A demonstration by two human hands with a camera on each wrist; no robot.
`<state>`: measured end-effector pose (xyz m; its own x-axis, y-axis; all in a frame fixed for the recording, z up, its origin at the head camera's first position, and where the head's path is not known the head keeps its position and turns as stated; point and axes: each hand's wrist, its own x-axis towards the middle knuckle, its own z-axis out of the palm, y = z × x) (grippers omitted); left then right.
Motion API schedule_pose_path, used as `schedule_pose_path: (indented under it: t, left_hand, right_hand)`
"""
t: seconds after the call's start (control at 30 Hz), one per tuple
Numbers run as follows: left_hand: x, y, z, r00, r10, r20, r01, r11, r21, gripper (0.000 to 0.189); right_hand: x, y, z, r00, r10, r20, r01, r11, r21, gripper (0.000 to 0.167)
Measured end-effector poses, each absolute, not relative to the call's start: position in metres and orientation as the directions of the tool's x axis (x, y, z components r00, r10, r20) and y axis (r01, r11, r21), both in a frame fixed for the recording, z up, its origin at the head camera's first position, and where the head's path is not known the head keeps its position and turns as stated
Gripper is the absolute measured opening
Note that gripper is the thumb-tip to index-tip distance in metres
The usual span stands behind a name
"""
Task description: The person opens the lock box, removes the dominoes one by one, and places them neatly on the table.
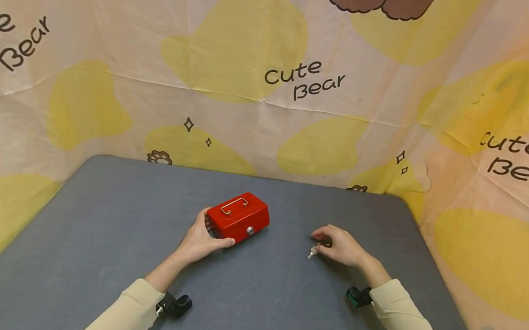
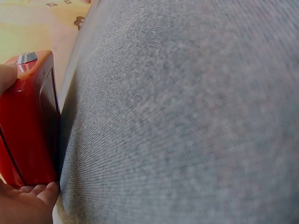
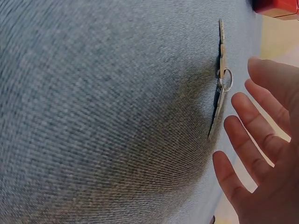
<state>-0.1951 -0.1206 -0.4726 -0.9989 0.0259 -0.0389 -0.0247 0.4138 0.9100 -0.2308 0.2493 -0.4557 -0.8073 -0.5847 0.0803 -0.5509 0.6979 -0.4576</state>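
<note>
A red cash box [image 1: 238, 217] stands on the grey table, with a wire handle on its lid and a silver lock [image 1: 250, 231] on its front. My left hand [image 1: 200, 241] grips its left end, thumb at the front and fingers at the back; in the left wrist view the thumb [image 2: 6, 77] lies beside the lock. Two keys on a ring [image 3: 222, 60] lie flat on the cloth to the right of the box. Over them hovers my right hand [image 1: 340, 246], its fingers [image 3: 254, 121] spread and loosely bent, holding nothing.
Grey cloth covers the table [image 1: 250, 303]. A patterned curtain [image 1: 238, 49] with bear lettering hangs along the back and both sides. Dark wrist cameras are strapped at the left wrist [image 1: 174, 304] and the right wrist [image 1: 358, 297].
</note>
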Motion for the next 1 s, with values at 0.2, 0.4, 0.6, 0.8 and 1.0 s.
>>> schedule_pose_path:
  t: [0.2,0.4,0.6,0.8,1.0]
  left_hand:
    - [-0.195,-0.121,-0.472,-0.999,0.022,-0.041,-0.028,0.417,0.908,0.098]
    - [-0.195,-0.121,-0.472,-0.999,0.024,-0.044,-0.031,0.415,0.909,0.098]
    - [-0.196,-0.121,-0.473,-0.999,0.024,-0.046,-0.032,0.418,0.908,0.096]
    - [-0.196,-0.121,-0.473,-0.998,0.025,-0.052,-0.037,0.410,0.911,0.098]
    - [-0.196,-0.122,-0.473,-0.998,0.027,-0.050,-0.034,0.406,0.913,0.098]
  right_hand:
    - [-0.231,0.249,-0.460,-0.792,-0.603,0.092,-0.579,0.694,-0.428,0.022]
    - [-0.231,0.249,-0.464,-0.772,-0.627,0.108,-0.609,0.680,-0.408,0.018]
    - [-0.232,0.247,-0.466,-0.771,-0.630,0.091,-0.613,0.697,-0.372,0.017]
    - [-0.231,0.246,-0.467,-0.772,-0.627,0.103,-0.620,0.707,-0.340,0.013]
    - [-0.231,0.245,-0.468,-0.776,-0.619,0.121,-0.619,0.712,-0.332,0.014]
